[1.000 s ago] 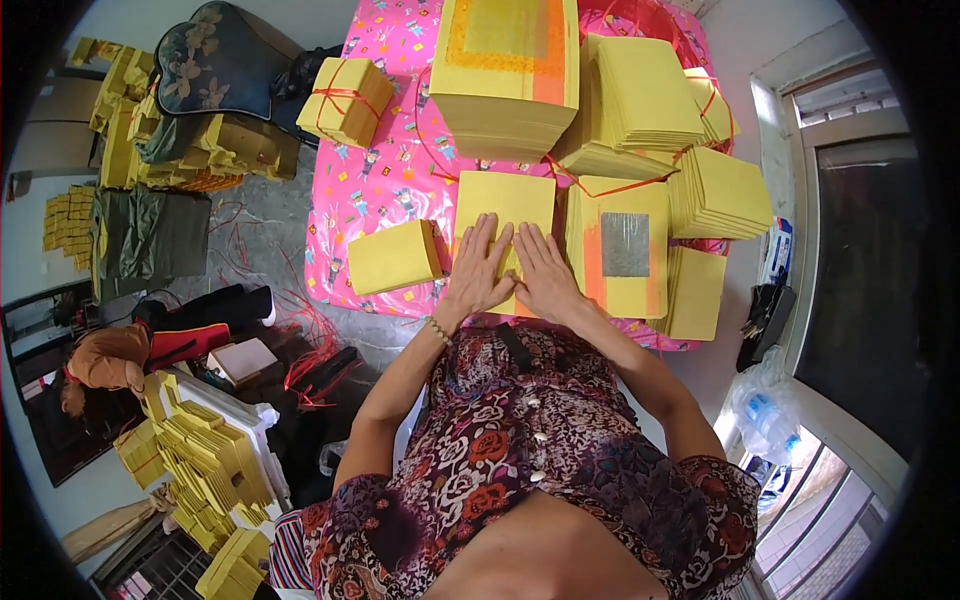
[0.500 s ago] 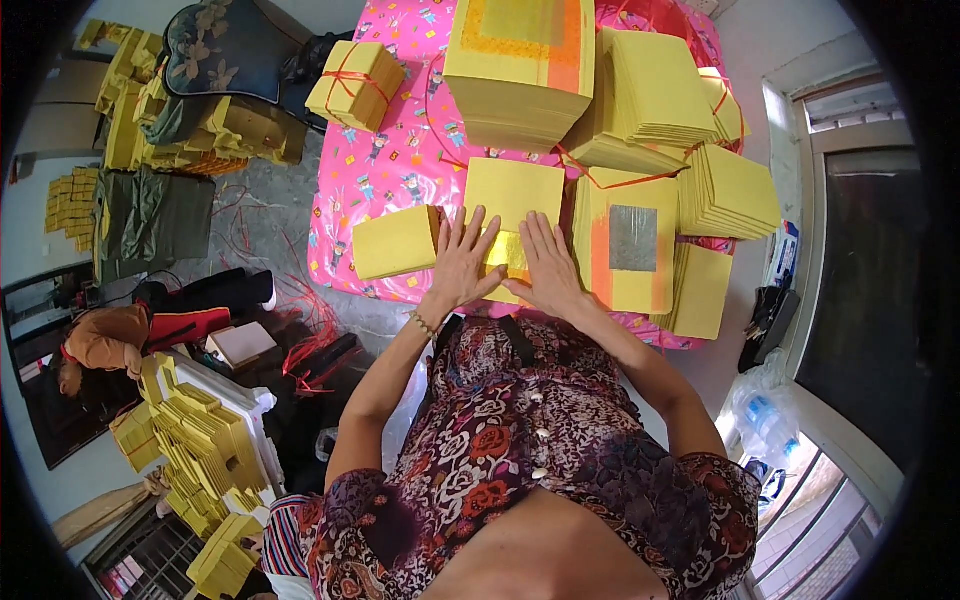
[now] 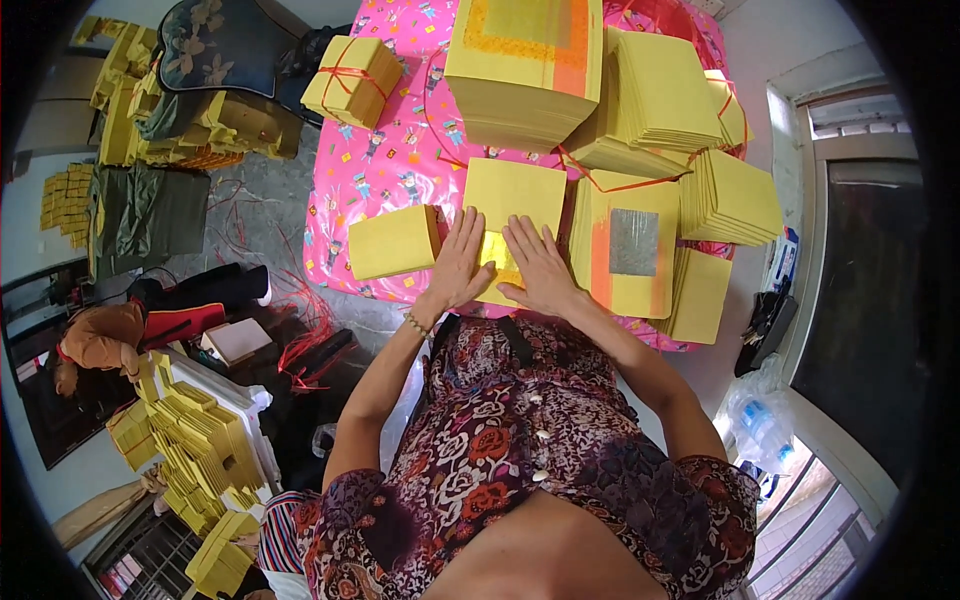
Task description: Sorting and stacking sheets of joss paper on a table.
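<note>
A yellow paper sheet [image 3: 513,187] lies before me, with a shiny gold foil square [image 3: 494,248] on it. My left hand [image 3: 460,265] rests flat at the sheet's left side, fingers stretched out beside the foil. On the right, my right hand [image 3: 540,268] lies flat over the foil's edge, fingers extended and thumb pointing toward the left thumb. To the left sits a small yellow paper stack [image 3: 390,243]. Close to my right hand is another paper stack [image 3: 590,225], its top sheet bearing a silver foil square [image 3: 634,242] and orange bands.
A pink patterned cover [image 3: 335,200] lies under the papers. Behind the sheet rises a tall paper stack [image 3: 520,105]; a red-tied bundle [image 3: 345,85] sits far left. More stacks [image 3: 735,195] stand at right. A co-worker [image 3: 105,340] is at left, near yellow paper piles [image 3: 200,430].
My right hand has slid slightly left across the foil, its fingers now angled more to the left. The left hand stays nearly in place. The view has shifted a little.
</note>
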Demonstrator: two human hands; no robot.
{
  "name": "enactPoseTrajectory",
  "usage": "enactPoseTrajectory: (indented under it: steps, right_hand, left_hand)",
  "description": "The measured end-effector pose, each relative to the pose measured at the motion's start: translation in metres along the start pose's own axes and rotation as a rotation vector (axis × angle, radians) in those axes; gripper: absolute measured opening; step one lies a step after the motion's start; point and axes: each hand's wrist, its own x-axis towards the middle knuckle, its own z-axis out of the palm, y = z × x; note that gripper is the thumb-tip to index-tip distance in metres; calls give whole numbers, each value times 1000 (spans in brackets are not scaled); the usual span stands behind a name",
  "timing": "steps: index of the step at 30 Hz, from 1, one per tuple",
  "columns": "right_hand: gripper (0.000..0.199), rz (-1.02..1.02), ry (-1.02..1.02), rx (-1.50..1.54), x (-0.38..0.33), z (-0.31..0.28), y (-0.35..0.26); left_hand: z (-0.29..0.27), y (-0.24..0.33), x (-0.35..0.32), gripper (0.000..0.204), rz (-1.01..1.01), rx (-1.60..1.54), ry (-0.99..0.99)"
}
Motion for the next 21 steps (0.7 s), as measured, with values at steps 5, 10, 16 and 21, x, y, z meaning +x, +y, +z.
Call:
enactPoseTrajectory:
  steps: [5, 10, 16, 21]
  right_hand:
    - [92, -2, 14, 14, 1, -2, 2]
    - [79, -13, 95, 9, 1, -5, -1]
    - [56, 88, 294, -20, 6, -15, 15]
    - [52, 39, 326, -172, 9, -9, 35]
  left_hand:
    - [-3, 2, 3, 83, -8, 66, -42]
    - [-10, 11, 3, 82, -49, 104, -59]
    - [-9, 30, -2, 72, -117, 145, 173]
    - [-2, 64, 6, 48, -438, -277, 423]
